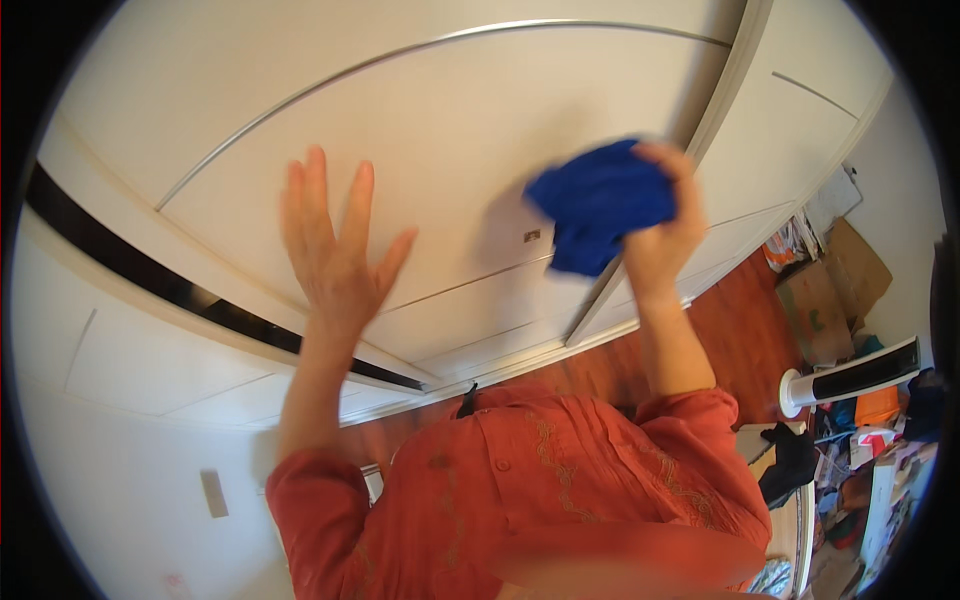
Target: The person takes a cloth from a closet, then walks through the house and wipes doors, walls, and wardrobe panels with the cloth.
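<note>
Against wardrobe door [450,130], right hand [660,235] clutching blue cloth [600,200]

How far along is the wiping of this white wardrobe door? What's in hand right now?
Mid-wipe, by the look of it. The right hand grips a bunched blue cloth against the white wardrobe door, near its right edge by the vertical trim; the cloth is motion-blurred. The left hand is spread open against the door panel. No streaks or dirt show, so the pictures cannot tell which parts are done or what remains.
</note>
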`<move>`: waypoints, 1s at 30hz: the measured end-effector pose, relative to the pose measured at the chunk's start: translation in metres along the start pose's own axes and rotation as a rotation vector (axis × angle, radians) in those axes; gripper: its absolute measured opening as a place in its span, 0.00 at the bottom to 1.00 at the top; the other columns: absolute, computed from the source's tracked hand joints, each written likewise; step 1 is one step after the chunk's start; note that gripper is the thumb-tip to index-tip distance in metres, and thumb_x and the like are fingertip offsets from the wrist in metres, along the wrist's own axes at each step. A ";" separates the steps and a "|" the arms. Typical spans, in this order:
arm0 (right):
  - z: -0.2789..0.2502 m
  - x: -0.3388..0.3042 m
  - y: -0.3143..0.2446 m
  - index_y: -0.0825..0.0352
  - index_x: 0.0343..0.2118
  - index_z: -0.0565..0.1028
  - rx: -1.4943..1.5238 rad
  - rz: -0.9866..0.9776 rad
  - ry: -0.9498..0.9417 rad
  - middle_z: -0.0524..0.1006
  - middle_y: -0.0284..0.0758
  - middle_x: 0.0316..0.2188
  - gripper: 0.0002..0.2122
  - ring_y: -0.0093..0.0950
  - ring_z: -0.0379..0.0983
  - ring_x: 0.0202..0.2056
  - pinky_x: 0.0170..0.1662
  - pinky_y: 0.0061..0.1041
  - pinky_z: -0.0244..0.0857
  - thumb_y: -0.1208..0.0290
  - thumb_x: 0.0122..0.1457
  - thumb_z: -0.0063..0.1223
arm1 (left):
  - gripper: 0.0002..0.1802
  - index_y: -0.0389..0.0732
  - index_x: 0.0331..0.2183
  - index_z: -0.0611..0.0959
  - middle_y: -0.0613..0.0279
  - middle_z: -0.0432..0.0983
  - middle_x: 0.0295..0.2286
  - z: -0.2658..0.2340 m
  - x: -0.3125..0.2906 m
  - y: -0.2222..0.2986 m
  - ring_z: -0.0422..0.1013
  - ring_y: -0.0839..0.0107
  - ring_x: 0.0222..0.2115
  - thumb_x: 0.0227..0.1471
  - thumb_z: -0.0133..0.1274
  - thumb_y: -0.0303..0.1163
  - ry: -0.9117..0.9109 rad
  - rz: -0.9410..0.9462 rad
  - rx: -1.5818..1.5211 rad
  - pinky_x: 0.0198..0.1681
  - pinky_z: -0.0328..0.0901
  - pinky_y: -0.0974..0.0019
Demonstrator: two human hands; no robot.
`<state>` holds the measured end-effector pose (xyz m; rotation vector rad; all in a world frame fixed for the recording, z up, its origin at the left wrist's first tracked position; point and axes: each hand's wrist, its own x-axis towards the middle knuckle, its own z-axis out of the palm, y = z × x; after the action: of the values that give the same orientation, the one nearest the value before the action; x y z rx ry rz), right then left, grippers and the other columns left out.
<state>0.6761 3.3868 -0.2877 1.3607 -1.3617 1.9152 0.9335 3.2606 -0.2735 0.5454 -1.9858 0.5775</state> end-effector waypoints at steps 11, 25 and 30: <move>0.037 -0.049 0.105 0.68 0.58 0.63 -0.493 -0.164 0.025 0.51 0.55 0.61 0.32 0.57 0.50 0.57 0.59 0.53 0.43 0.65 0.49 0.55 | 0.40 0.56 0.57 0.69 0.42 0.50 0.60 0.064 0.015 -0.024 0.46 0.44 0.62 0.44 0.56 0.59 0.013 0.123 0.429 0.58 0.40 0.34; 0.035 -0.111 0.095 0.71 0.57 0.62 -0.509 0.227 -0.044 0.52 0.63 0.57 0.33 0.60 0.49 0.57 0.60 0.51 0.45 0.76 0.43 0.57 | 0.38 0.55 0.57 0.70 0.42 0.51 0.60 0.072 0.014 -0.026 0.43 0.48 0.63 0.47 0.52 0.61 0.057 0.144 0.427 0.60 0.34 0.39; 0.022 -0.121 0.112 0.66 0.49 0.70 -0.578 0.166 0.007 0.59 0.54 0.55 0.28 0.54 0.56 0.54 0.56 0.45 0.54 0.80 0.39 0.60 | 0.36 0.58 0.56 0.72 0.47 0.54 0.60 0.071 0.022 -0.021 0.46 0.51 0.63 0.47 0.52 0.60 0.084 0.137 0.415 0.62 0.32 0.42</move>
<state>0.6521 3.3419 -0.4456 0.9754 -1.8804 1.4376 0.8885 3.1982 -0.2801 0.6248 -1.8386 1.0933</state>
